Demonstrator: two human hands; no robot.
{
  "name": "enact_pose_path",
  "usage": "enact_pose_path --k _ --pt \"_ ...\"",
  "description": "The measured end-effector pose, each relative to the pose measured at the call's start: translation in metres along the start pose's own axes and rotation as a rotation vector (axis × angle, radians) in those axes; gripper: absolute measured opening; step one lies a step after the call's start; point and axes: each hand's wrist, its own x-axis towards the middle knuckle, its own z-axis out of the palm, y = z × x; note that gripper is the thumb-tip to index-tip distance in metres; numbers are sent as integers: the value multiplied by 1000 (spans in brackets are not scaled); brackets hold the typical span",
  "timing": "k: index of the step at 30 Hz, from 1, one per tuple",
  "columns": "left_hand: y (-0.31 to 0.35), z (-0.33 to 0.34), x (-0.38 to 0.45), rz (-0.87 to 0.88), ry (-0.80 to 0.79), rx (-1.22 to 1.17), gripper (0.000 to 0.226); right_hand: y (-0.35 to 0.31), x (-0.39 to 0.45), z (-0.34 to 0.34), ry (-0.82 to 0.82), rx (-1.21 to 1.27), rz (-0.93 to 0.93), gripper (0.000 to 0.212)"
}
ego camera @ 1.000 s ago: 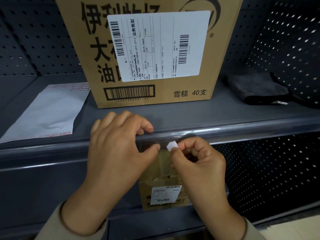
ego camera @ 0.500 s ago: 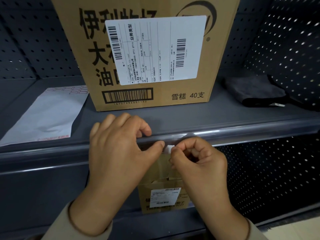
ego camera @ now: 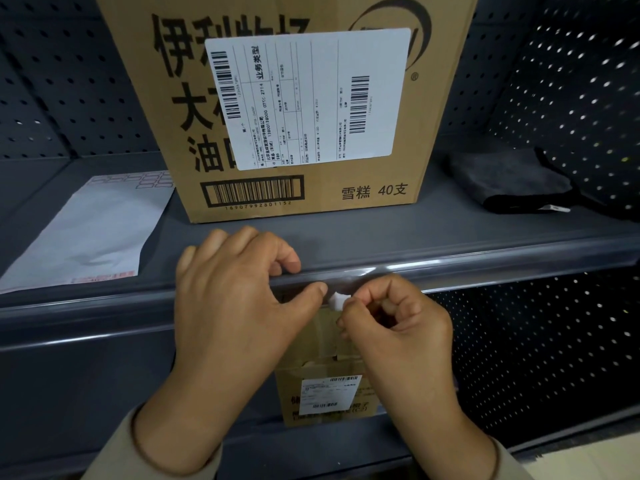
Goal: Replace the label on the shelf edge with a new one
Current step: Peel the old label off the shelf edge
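A small white label (ego camera: 336, 301) shows at the grey shelf edge strip (ego camera: 485, 268), pinched between the thumb and forefinger of my right hand (ego camera: 398, 323). Most of the label is hidden by those fingers. My left hand (ego camera: 235, 306) rests over the strip just left of it, fingers curled on the top lip and thumb pressed against the strip's front, its tip almost touching the label.
A large cardboard box (ego camera: 294, 109) with a white shipping sheet stands on the shelf right behind my hands. A white envelope (ego camera: 86, 233) lies at the left, a folded dark cloth (ego camera: 509, 181) at the right. A small cardboard box (ego camera: 325, 393) sits on the lower shelf.
My right hand has brought the label up and left against the strip, next to my left thumb. Less of the label shows now. My left hand has barely moved.
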Motion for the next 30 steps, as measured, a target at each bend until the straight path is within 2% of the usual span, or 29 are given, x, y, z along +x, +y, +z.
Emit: enact_pose_path --k 3,7,11,15,30 --pt "0 0 0 4 -9 8 29 -2 -2 -1 -34 10 -16 8" --pt "-2 -2 -1 23 -54 45 34 -1 -7 1 -74 -38 -11 19" --pt "-1 -2 0 15 -67 56 32 4 -5 2 -45 -128 -70 6" --pt "-1 -1 0 11 -66 66 33 4 -2 -1 -47 -128 -60 15" --pt "-2 -1 0 10 -68 60 33 4 1 -3 -72 -127 -54 18"
